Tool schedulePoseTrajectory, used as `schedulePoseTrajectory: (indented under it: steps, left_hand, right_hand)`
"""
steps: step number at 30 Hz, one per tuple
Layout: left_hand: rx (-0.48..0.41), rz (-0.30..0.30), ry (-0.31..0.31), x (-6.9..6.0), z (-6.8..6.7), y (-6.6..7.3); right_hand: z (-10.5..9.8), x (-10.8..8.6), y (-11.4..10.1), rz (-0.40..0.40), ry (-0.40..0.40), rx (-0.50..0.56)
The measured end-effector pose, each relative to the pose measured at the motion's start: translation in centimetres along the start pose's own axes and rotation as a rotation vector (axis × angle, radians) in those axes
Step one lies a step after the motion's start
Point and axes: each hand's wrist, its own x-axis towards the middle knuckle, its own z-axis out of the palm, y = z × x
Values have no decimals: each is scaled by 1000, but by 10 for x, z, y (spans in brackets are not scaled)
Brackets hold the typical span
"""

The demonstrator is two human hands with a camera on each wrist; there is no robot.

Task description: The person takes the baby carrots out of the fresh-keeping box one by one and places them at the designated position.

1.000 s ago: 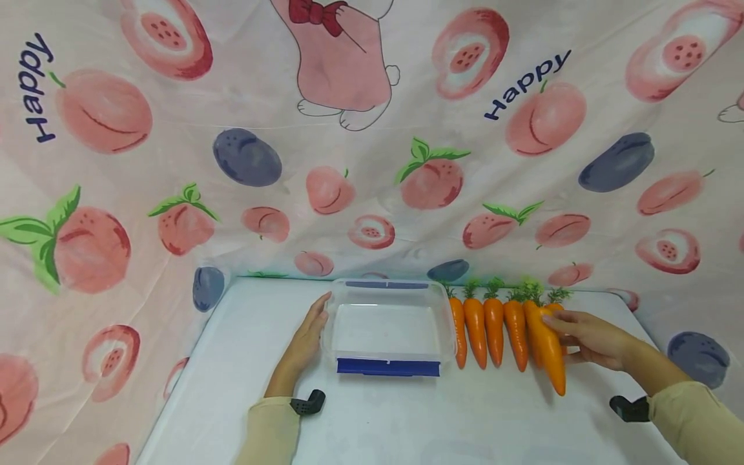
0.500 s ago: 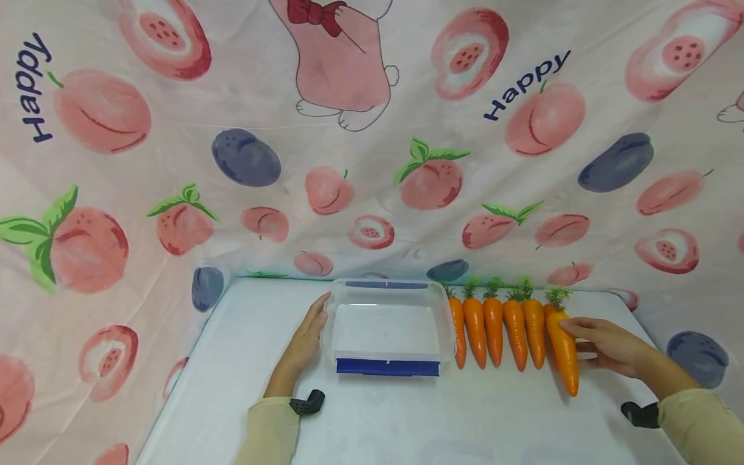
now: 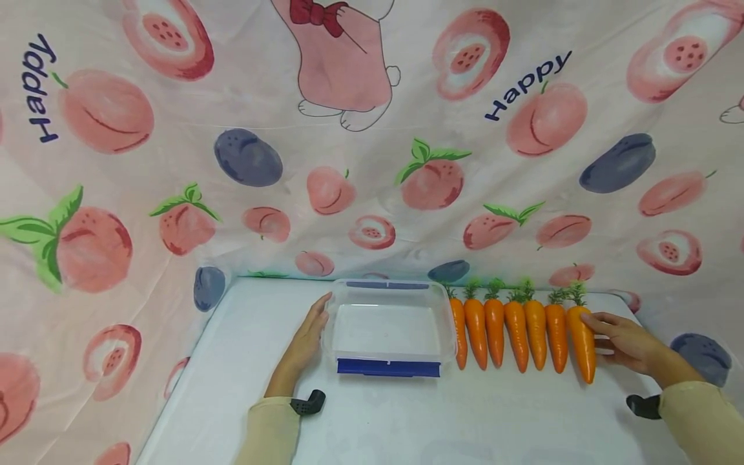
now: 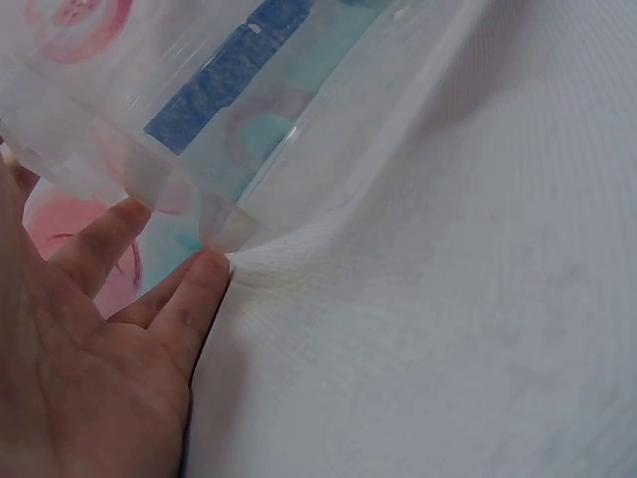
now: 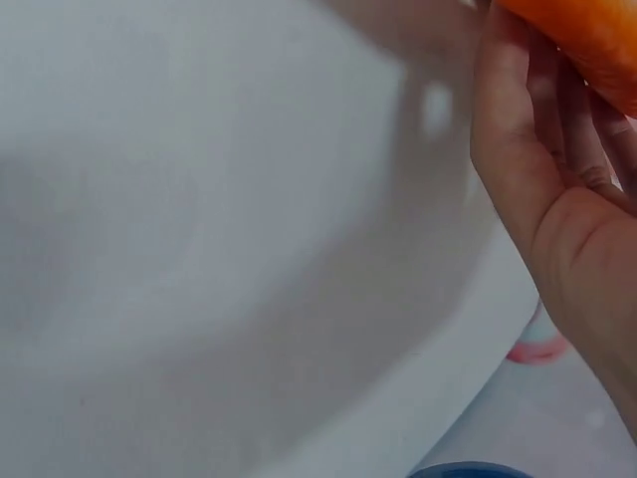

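Note:
At the right end of the row, my right hand [image 3: 628, 343] pinches an orange carrot [image 3: 583, 345] with a leafy green top. The right wrist view shows that carrot [image 5: 589, 45] in the fingers, only partly in frame. Several other carrots [image 3: 516, 336] lie side by side to its left, tips toward me. My left hand [image 3: 303, 342] touches the left side of a clear plastic container [image 3: 388, 356] with blue clips, its fingers extended. In the left wrist view, fingertips of the left hand [image 4: 109, 339] rest against the wall of the container [image 4: 169, 179].
A white table [image 3: 372, 420] bears everything. Behind and at the sides hangs a cloth [image 3: 360, 148] printed with peaches and a rabbit figure. The leftmost carrot [image 3: 458, 332] lies right beside the container's right wall.
My right hand has carried its carrot to the right, from over the row to the row's right end, uncovering the carrots beneath. The left hand and container have stayed in place.

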Motion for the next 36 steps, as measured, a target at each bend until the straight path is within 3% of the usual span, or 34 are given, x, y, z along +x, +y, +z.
schedulePoseTrajectory:
  steps: [14,20,36]
  left_hand:
    - [6,-16,1,0,1,2]
    - [1,-16,11,-1,0,2]
    - [-6,-6,15,-1,0,4]
  right_hand:
    - [-1,17,13,28,88,6]
    - [0,18,12,10,123,-19]
    - [7,19,7,61,192,-80]
